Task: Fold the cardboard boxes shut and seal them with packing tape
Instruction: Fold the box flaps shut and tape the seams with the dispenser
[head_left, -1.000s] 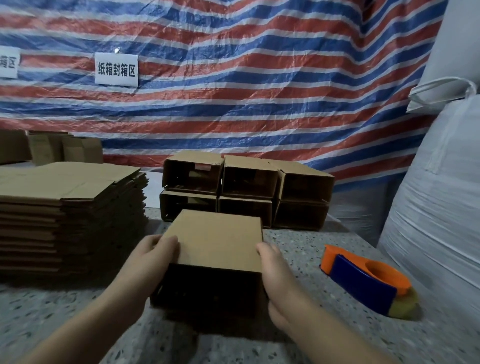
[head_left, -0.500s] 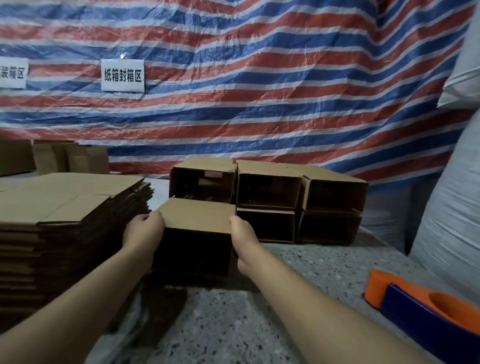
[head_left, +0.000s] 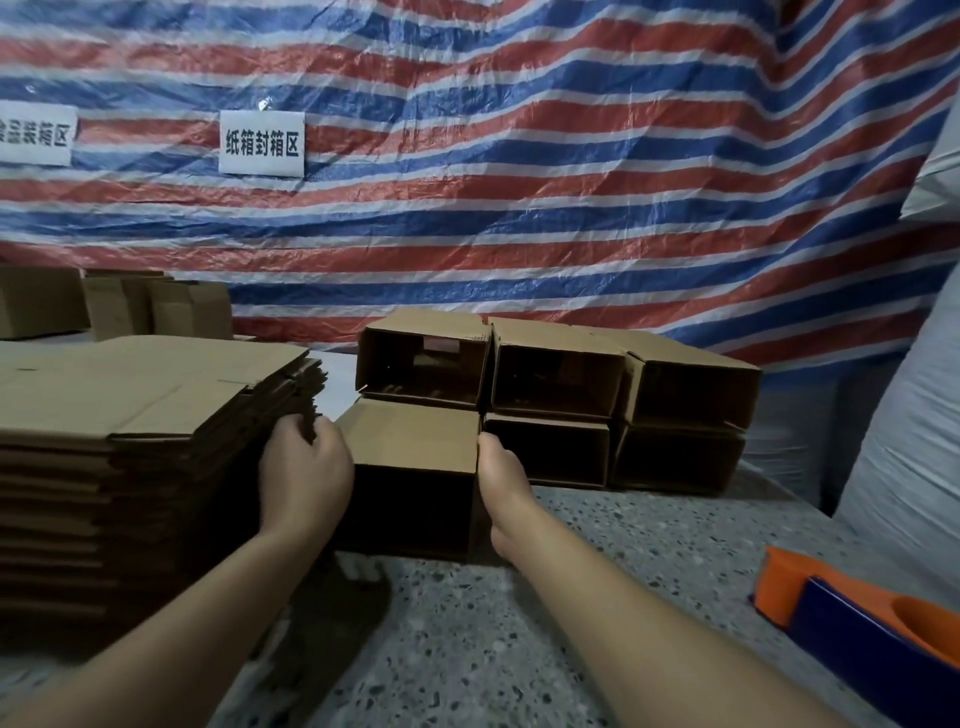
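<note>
A small cardboard box (head_left: 415, 439) lies on its side on the speckled table (head_left: 519, 654), its dark open end facing me. It is pushed up against the bottom-left spot of a two-high stack of assembled open boxes (head_left: 558, 376). My left hand (head_left: 306, 480) is at the box's left side with curled fingers, squeezed between the box and the pile of flat cardboard. My right hand (head_left: 501, 486) grips the right side, thumb tip on the top corner; its fingers are hidden. An orange and blue tape dispenser (head_left: 852, 618) lies at the lower right, away from both hands.
A tall pile of flat, unfolded cardboard blanks (head_left: 145, 387) fills the left side. More cardboard boxes (head_left: 119, 306) stand behind it. A large white sack (head_left: 909, 441) borders the table on the right. A striped tarp (head_left: 519, 182) with two signs hangs behind.
Both hands carried the box away from me and set it against the stacked boxes at the bottom left. The view shifted left, so the tape dispenser now sits at the frame's right edge.
</note>
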